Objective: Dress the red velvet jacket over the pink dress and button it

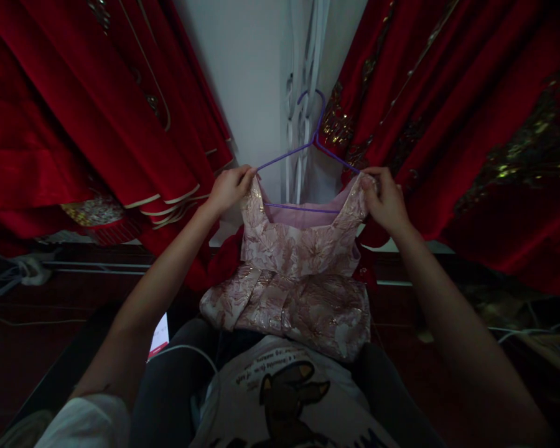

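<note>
1. Red cloth [93,118], both sides; inner edges bound an open strip of pale wall [242,74].
2. Dress [301,249], centre, below that strip; lower edge at lap [387,373].
3. Hanger [316,140], purple, within neckline, hook beyond.
4. Left hand [233,186], fingers clamped on left strap [254,202].
5. Right hand [386,198], fingers clamped on right strap [354,202].

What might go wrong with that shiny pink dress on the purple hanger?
The left hand and right hand pinch the pink dress at its shoulders, near the ends of the sloping purple hanger. If a hand lets go, a shoulder might slip off. The skirt is bunched at the person's lap, so it could crease. A white cable crosses one leg nearby; it might get caught.
</note>
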Action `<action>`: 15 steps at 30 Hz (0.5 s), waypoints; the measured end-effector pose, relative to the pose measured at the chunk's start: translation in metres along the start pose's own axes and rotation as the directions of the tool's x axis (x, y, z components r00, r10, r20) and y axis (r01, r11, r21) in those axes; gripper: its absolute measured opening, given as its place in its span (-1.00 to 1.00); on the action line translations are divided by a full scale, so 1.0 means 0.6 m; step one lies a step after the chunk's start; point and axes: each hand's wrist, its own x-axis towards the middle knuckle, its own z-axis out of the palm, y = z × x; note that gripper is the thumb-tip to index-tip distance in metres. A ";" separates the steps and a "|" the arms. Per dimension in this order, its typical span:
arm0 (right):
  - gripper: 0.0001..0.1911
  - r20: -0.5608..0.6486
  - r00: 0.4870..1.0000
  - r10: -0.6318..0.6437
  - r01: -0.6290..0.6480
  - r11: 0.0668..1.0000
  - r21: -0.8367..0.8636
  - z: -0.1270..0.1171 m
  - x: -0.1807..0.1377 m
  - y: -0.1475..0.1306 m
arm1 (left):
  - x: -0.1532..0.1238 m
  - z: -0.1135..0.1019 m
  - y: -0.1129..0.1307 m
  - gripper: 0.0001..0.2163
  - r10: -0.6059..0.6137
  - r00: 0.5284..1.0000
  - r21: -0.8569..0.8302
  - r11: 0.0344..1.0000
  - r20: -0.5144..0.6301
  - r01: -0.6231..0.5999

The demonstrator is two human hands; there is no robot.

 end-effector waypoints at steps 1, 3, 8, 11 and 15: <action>-0.71 0.001 1.000 -0.003 0.003 1.000 0.002 -0.001 0.001 0.001 | -0.005 -0.001 -0.012 -0.63 -0.036 0.999 -0.025 0.999 0.010 0.036; -0.71 0.004 1.000 -0.007 0.007 1.000 0.017 -0.001 0.003 0.004 | -0.020 0.000 -0.043 -0.62 -0.195 0.980 -0.142 0.972 -0.025 0.190; -0.72 0.005 1.000 -0.004 0.004 0.999 0.049 -0.001 0.008 0.008 | -0.081 0.021 -0.109 -0.80 -0.547 0.789 -0.275 0.742 0.281 0.612; -0.72 0.016 1.000 -0.010 0.010 0.999 0.053 -0.002 0.010 0.010 | -0.118 0.038 -0.128 -0.85 -0.557 0.615 -0.085 0.699 0.558 0.710; -0.72 0.024 1.000 -0.020 0.018 0.998 0.058 -0.004 0.011 0.015 | -0.139 0.053 -0.148 -0.76 -0.612 0.514 0.032 0.661 0.601 0.750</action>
